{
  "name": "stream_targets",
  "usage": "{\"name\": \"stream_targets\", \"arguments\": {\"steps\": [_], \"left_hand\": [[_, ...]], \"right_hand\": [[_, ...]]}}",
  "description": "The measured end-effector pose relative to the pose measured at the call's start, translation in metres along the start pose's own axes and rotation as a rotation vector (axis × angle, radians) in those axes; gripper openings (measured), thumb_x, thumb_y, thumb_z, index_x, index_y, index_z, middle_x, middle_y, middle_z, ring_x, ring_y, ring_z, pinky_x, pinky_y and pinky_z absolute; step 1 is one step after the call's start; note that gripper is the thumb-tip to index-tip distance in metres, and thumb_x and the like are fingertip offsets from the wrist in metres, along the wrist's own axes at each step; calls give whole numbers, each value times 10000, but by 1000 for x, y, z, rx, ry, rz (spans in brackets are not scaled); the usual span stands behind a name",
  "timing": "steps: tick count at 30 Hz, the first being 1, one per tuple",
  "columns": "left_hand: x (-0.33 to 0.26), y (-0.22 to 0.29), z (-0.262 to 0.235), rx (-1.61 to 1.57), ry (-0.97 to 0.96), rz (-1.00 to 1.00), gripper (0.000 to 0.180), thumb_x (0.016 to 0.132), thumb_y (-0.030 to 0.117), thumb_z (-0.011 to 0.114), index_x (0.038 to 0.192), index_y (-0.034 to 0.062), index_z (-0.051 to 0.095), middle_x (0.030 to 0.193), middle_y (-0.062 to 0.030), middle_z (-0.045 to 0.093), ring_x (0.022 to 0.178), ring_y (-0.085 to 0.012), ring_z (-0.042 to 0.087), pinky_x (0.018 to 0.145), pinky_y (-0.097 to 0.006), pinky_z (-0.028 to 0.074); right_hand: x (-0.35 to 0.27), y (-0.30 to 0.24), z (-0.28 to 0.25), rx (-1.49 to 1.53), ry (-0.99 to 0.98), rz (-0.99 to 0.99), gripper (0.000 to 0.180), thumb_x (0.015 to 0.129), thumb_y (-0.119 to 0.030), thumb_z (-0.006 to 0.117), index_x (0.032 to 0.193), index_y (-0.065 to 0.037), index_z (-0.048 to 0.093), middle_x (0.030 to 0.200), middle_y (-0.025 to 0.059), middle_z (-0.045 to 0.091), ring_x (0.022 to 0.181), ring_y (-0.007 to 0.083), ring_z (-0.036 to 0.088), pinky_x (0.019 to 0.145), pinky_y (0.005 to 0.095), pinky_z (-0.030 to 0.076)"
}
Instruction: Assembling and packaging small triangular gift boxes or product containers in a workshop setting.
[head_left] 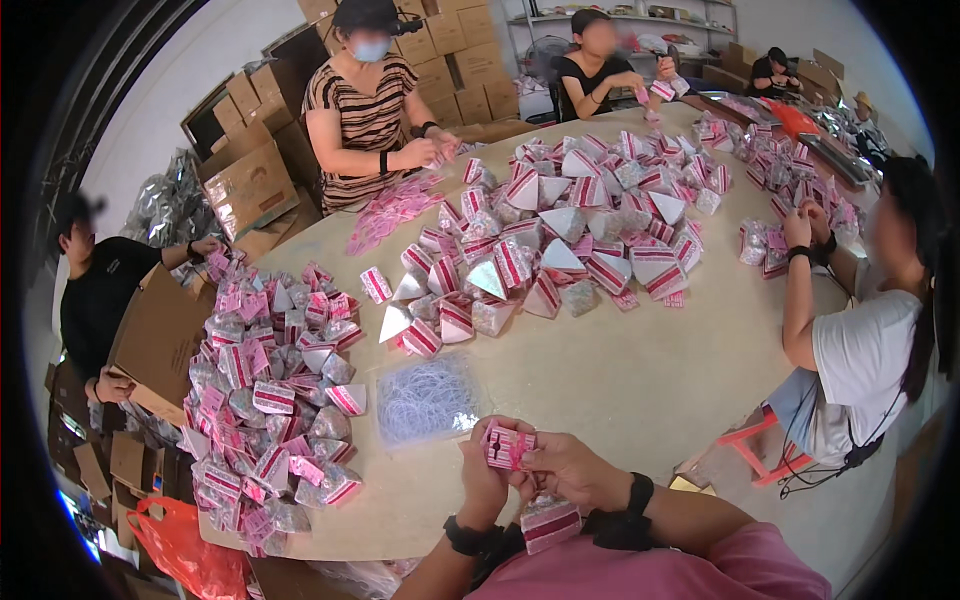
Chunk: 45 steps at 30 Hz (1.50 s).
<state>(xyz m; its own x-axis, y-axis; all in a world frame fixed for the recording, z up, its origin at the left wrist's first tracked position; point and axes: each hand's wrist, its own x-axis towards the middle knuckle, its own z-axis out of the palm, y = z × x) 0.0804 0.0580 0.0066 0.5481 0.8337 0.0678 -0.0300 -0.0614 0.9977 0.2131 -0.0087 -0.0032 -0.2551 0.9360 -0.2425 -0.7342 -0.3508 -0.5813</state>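
My left hand (482, 485) is closed on a pink-and-white striped tag card (508, 448) with a small dark slot. The fingers of my right hand (580, 472) pinch the right edge of that card, where something thin and pink shows. Below my hands hangs a cake-slice-shaped item (550, 525), pale with a dark pink band, in front of my pink shirt. How it joins the card is hidden by my fingers. Just beyond my left hand lies a clear flat pack (428, 400) of thin, whitish plastic loops.
Bagged cake-slice pieces form a large heap (560, 235) mid-table and a tagged pile (275, 410) at left. Pink tags (395, 210) lie farther off. Several people work around the table; one at left holds a cardboard box (155, 345). A red stool (765, 445) stands right.
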Motion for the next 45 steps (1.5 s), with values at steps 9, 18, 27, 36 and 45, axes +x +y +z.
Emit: {"name": "stream_targets", "arguments": {"steps": [9,18,27,36,45], "left_hand": [[-10,-11,5,-452,13,-61,702,904,626,138,1100,19,431,1046,-160,568,912,-212,582,815,-325,483],[-12,-2,6,-206,-63,-25,309,952,298,432,1068,12,429,959,-147,565,852,-198,575,773,-279,486],[-4,-3,-8,-453,44,-6,265,966,281,416,954,18,447,793,-98,530,786,-185,542,784,-331,466],[-17,5,-13,-494,4,-80,265,953,252,431,1001,-6,465,777,-145,550,854,-290,556,724,-388,480],[-20,-18,-16,-425,147,-186,282,946,341,460,926,60,463,677,-61,517,518,-119,432,451,-205,363]], "right_hand": [[8,14,-4,64,20,50,254,909,-113,514,1114,35,491,871,126,627,704,214,635,660,312,537],[12,21,-3,156,-23,68,232,900,-143,547,1082,-1,525,901,91,614,749,180,617,674,296,518],[10,2,-10,-523,-203,97,173,877,-182,569,973,-40,599,903,5,606,819,110,538,707,280,428],[95,-115,-138,-1303,854,-544,292,768,-219,620,953,-7,545,871,144,598,833,307,573,728,396,464],[142,-147,-167,-1606,1185,-643,513,726,-260,648,1060,57,422,1006,275,542,1008,397,515,854,445,435]]}}
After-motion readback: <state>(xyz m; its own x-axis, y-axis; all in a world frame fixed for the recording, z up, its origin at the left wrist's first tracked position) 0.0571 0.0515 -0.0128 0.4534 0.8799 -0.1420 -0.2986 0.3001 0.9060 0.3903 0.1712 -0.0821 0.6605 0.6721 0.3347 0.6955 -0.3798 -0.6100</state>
